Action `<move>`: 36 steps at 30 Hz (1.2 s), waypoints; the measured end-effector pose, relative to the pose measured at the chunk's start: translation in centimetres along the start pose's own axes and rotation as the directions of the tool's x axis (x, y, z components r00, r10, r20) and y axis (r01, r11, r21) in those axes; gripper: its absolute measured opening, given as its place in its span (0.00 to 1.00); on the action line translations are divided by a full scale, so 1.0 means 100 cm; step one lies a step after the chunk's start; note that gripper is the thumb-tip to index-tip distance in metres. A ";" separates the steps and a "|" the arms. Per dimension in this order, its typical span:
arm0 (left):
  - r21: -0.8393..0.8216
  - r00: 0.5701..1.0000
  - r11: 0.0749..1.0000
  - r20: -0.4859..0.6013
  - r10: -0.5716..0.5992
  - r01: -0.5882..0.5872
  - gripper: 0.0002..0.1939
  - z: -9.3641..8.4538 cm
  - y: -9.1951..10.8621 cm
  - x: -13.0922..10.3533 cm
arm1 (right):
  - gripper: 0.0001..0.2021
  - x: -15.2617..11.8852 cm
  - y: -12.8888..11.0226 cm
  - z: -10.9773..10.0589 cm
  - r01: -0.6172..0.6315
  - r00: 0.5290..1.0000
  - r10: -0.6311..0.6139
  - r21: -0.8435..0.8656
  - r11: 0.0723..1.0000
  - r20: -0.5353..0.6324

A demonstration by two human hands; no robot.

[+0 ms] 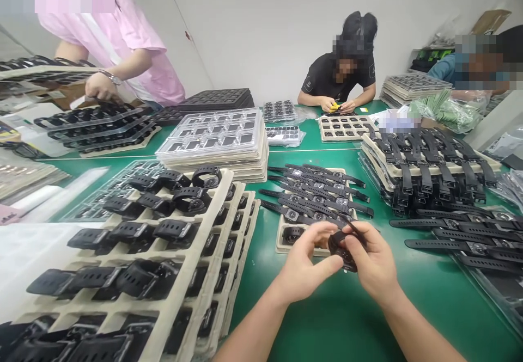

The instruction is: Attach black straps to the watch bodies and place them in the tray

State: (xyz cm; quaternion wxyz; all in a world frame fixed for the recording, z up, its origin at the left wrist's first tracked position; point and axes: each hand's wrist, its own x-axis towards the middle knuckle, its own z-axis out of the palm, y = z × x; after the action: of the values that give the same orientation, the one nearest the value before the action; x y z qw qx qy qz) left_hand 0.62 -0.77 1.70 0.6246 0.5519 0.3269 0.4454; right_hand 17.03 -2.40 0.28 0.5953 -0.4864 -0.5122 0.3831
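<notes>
Between my two hands is a black smartwatch (346,258) with its strap, held above the green table. My left hand (304,264) pinches the watch from the left with thumb and fingers. From the right, my right hand (373,261) grips the watch and its strap, one strap end standing up past the fingers. Just beyond my hands lies a beige tray (281,242) with rows of watches, their straps laid out flat and sensor backs up. One watch (293,234) in its near row has its strap curled.
On the left rises a stack of beige trays (192,275) full of curled watches. Behind it stand trays under clear lids (216,133). More strapped watches (429,160) are piled at right. Co-workers in pink (134,51), black (327,73) and blue (443,69) are around the table.
</notes>
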 end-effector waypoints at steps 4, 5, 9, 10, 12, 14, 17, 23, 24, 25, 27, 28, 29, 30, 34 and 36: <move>-0.025 0.987 0.995 -0.122 -0.100 0.098 0.17 0.005 0.004 0.003 | 0.07 0.005 -0.005 -0.005 0.026 0.986 -0.020 -0.034 0.999 0.165; -0.073 0.987 0.992 -0.115 -0.109 0.101 0.17 0.006 0.005 0.004 | 0.07 0.006 -0.006 -0.006 0.036 0.979 -0.025 -0.046 0.998 0.204; -0.266 0.985 0.956 -0.084 -0.148 0.121 0.20 0.007 0.006 0.005 | 0.06 0.008 -0.005 -0.006 0.082 0.981 -0.065 -0.084 0.993 0.185; -0.286 0.983 0.950 -0.096 -0.157 0.124 0.20 0.007 0.006 0.005 | 0.06 0.008 -0.004 -0.006 0.094 0.983 -0.078 -0.090 0.991 0.169; -0.274 0.980 0.956 -0.132 -0.150 0.110 0.18 0.007 0.006 0.005 | 0.06 0.007 -0.002 -0.006 0.114 0.981 -0.097 -0.097 0.989 0.166; -0.228 0.980 0.970 -0.158 -0.124 0.086 0.15 0.007 0.007 0.005 | 0.07 0.007 -0.001 -0.007 0.136 0.974 -0.114 -0.108 0.985 0.194; -0.174 0.984 0.982 -0.148 -0.096 0.070 0.13 0.008 0.007 0.005 | 0.08 0.009 -0.002 -0.009 0.176 0.958 -0.139 -0.132 0.975 0.251; -0.215 0.988 0.973 -0.103 -0.112 0.088 0.19 0.007 0.004 0.004 | 0.09 0.008 -0.002 -0.007 0.250 0.949 -0.218 -0.119 0.961 0.228; -0.220 0.987 0.970 -0.105 -0.125 0.099 0.21 0.007 0.004 0.004 | 0.09 0.008 -0.001 -0.007 0.259 0.954 -0.233 -0.125 0.958 0.189; -0.215 0.984 0.971 -0.113 -0.135 0.108 0.21 0.007 0.004 0.004 | 0.08 0.007 0.001 -0.006 0.269 0.957 -0.248 -0.138 0.953 0.151; -0.175 0.981 0.977 -0.129 -0.143 0.120 0.18 0.007 0.005 0.005 | 0.08 0.006 0.004 -0.005 0.291 0.955 -0.275 -0.168 0.942 0.111; -0.154 0.982 0.981 -0.128 -0.141 0.121 0.15 0.007 0.006 0.005 | 0.08 0.006 0.005 -0.005 0.298 0.953 -0.280 -0.179 0.938 0.116; -0.139 0.983 0.983 -0.124 -0.135 0.118 0.13 0.007 0.007 0.005 | 0.08 0.006 0.006 -0.005 0.302 0.950 -0.280 -0.185 0.935 0.134; -0.131 0.984 0.985 -0.121 -0.127 0.111 0.13 0.008 0.008 0.005 | 0.08 0.006 0.007 -0.006 0.304 0.948 -0.277 -0.188 0.934 0.156; -0.101 0.989 0.991 -0.107 -0.102 0.091 0.14 0.009 0.008 0.004 | 0.09 0.008 0.008 -0.009 0.317 0.938 -0.276 -0.200 0.927 0.209; -0.020 0.991 0.997 -0.114 -0.073 0.071 0.12 0.010 0.007 0.003 | 0.09 0.009 0.007 -0.010 0.351 0.929 -0.306 -0.228 0.908 0.210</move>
State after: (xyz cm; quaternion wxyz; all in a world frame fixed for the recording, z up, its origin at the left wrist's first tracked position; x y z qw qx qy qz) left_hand 1.49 -0.93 2.57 0.6250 0.5082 0.3783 0.4560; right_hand 18.20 -1.61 -0.16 0.5360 -0.4329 -0.6817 0.2462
